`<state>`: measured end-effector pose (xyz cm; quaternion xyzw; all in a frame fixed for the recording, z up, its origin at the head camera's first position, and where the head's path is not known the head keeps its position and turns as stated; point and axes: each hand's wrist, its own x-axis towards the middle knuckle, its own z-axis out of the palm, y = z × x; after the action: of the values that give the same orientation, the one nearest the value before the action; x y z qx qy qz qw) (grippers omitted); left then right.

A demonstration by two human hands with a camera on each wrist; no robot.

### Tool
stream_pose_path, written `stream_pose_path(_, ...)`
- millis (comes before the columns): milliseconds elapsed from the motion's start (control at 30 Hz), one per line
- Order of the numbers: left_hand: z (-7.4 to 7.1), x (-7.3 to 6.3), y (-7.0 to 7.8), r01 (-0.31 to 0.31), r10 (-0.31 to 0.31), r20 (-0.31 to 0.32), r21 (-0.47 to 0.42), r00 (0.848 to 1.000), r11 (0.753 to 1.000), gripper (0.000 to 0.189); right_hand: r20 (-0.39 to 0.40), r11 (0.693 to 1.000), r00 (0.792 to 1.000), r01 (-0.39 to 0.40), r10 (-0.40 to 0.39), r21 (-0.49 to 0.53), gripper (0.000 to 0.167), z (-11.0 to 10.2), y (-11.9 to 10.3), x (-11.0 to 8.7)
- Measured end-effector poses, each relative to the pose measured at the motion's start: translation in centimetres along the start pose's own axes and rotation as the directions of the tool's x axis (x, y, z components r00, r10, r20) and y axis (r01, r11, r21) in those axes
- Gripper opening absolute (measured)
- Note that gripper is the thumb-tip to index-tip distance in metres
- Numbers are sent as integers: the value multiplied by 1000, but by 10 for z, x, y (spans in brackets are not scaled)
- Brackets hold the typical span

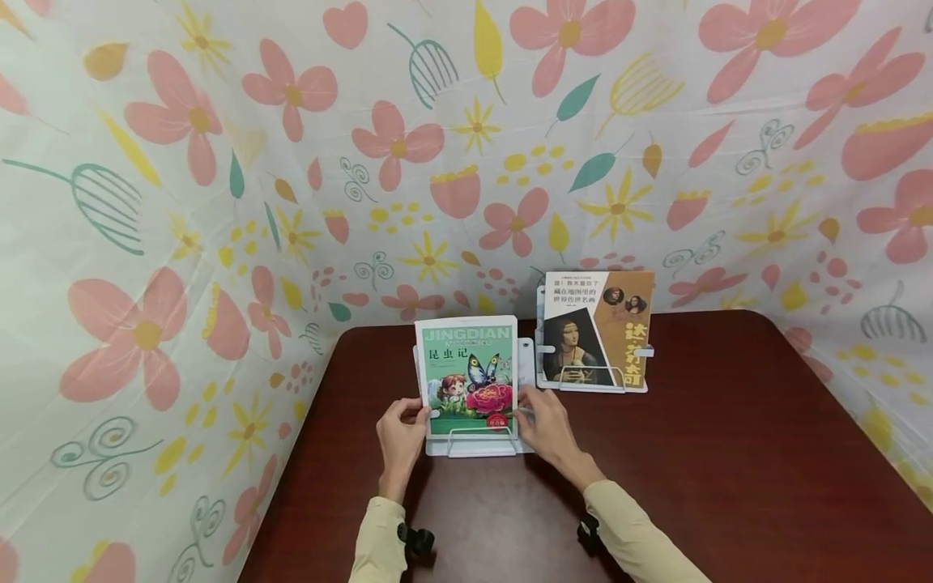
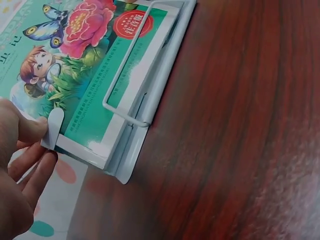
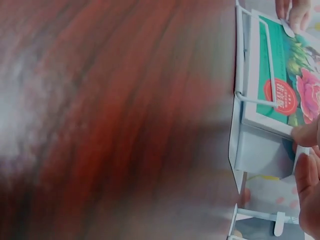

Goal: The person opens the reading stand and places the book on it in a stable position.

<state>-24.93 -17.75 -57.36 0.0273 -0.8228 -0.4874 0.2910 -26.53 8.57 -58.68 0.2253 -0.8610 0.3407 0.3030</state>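
Note:
A green children's book [image 1: 474, 356] with a butterfly and a red flower on its cover leans upright on a white book stand [image 1: 526, 356]. In the left wrist view, my left hand [image 2: 20, 155] pinches the stand's rounded side clip [image 2: 53, 127], thumb in front and fingers behind. The clip overlaps the cover's lower left edge. My right hand [image 1: 547, 421] is at the book's lower right edge. Its thumb touches the book edge in the right wrist view, and a white side clip [image 3: 301, 152] shows between thumb and fingers. A wire rest [image 2: 127, 75] crosses the book's bottom.
To the right and farther back, a second book [image 1: 594, 328] with a portrait on its cover stands in another white stand [image 1: 641, 387], clips over both edges. Both stand on a dark red wooden table [image 1: 729, 453]. A flower-patterned cloth [image 1: 452, 162] hangs behind and at the left.

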Motion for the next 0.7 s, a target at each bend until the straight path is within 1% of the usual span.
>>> stream_pose_path(167,2,-1,-2,24,-23,-26,31,999,999,6,-10,1000,1000,-2,2,15,27,1,1,-1)
stream_pose_path(267,3,-2,-4,7,-5,-38,59,999,998,7,-33,1000,999,-16,16,11,27,2,1,-4)
stream_pose_path(333,3,-1,-4,-14,17,-41,70,999,997,8,-52,999,998,-35,36,17,26,4,1,-5)
stream_pose_path(467,5,-2,-2,-50,53,-36,86,998,995,7,-81,993,991,-99,104,63,24,6,0,-4)
stream_pose_path(600,7,-4,0,-54,58,-30,126,998,991,11,-91,981,981,-161,171,108,22,7,-2,-3)
stream_pose_path(700,8,-5,3,-49,53,-22,145,998,988,16,-102,975,975,-182,195,130,21,8,-4,-3)
